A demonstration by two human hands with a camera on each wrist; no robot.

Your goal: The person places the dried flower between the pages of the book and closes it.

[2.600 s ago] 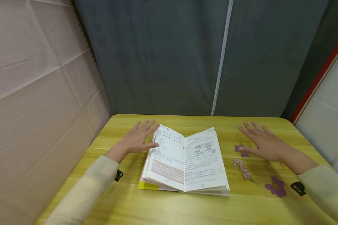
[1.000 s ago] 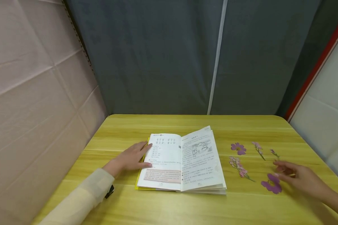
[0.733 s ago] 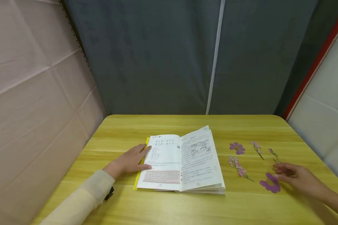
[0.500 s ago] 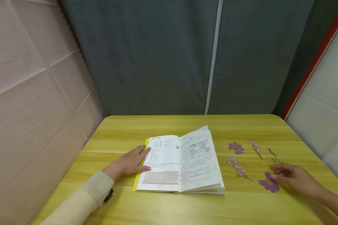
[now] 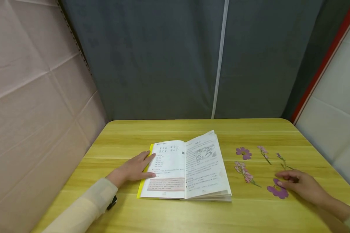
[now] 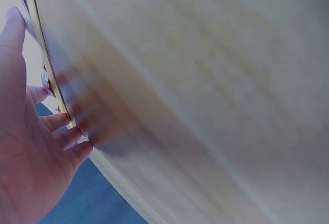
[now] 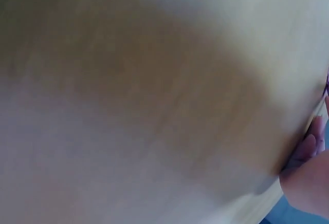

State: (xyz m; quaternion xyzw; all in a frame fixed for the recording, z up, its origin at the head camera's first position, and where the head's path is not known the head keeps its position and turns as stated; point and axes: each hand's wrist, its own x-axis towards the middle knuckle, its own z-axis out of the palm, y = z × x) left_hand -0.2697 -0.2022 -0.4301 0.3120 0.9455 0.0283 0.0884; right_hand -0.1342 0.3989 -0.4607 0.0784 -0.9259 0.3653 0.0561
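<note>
An open printed book (image 5: pixel 170 168) with a yellow cover edge lies on the table. My left hand (image 5: pixel 134 168) rests along its left side, thumb and fingers spread over the page margin; the left wrist view shows the same hand (image 6: pixel 31 147) with fingertips against the surface. On the right, my right hand (image 5: pixel 303 186) is low over a large purple pressed flower (image 5: pixel 278 191). Its thumb touches the petals, with a gap between thumb and index finger; the other fingers are loosely curled. The right wrist view catches only part of this hand (image 7: pixel 308 170).
Beyond my right hand lie a smaller purple flower (image 5: pixel 243 153), a pink flower sprig (image 5: pixel 245 173), a short pink sprig (image 5: pixel 263 153) and a thin green-stemmed sprig (image 5: pixel 283 161). A dark curtain (image 5: pixel 163 64) hangs behind the wooden table (image 5: pixel 192 216).
Both hands, earlier raised with fingers spread, have come down: the left onto the book's edge, the right beside the large purple flower. Lately the right hand has edged left over its petals.
</note>
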